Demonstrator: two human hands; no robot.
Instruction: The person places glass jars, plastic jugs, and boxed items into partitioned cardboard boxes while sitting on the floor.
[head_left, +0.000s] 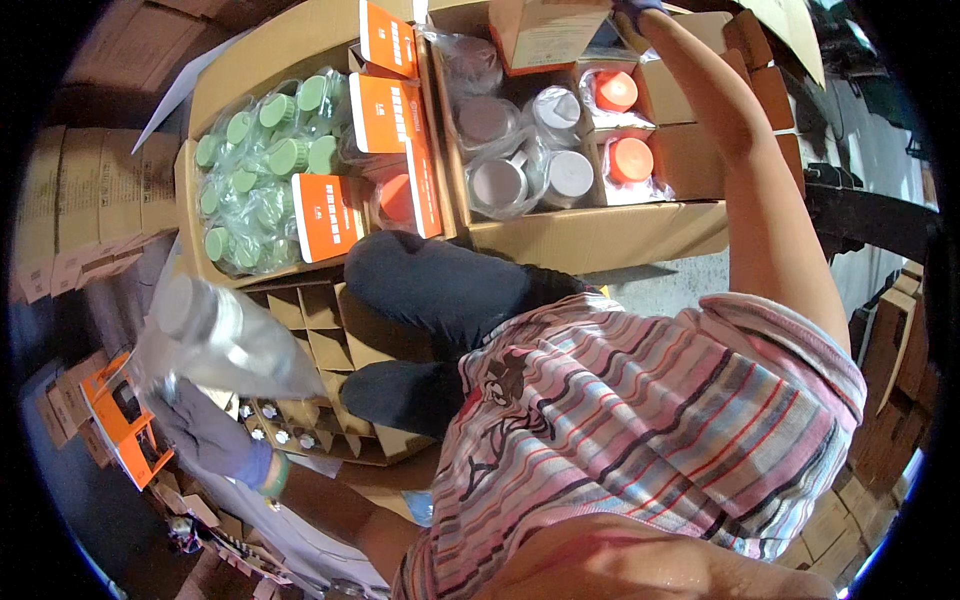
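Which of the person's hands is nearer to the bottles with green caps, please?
Left. The left hand, gloved and holding a clear bagged bottle, is just below the green-capped bottles. The right hand reaches the orange box at the far top right.

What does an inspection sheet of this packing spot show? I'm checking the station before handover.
Surface: concrete floor, mostly covered by boxes.
Job's things: clear bagged jar in gloved left hand; orange-and-white carton at right hand, grip partly out of view.
Clutter: green-lidded jars, orange-lidded jars, divider box.
Hands: left closed on bag; right unclear.
Cables: nothing seen.
Surroundings: stacked cardboard.
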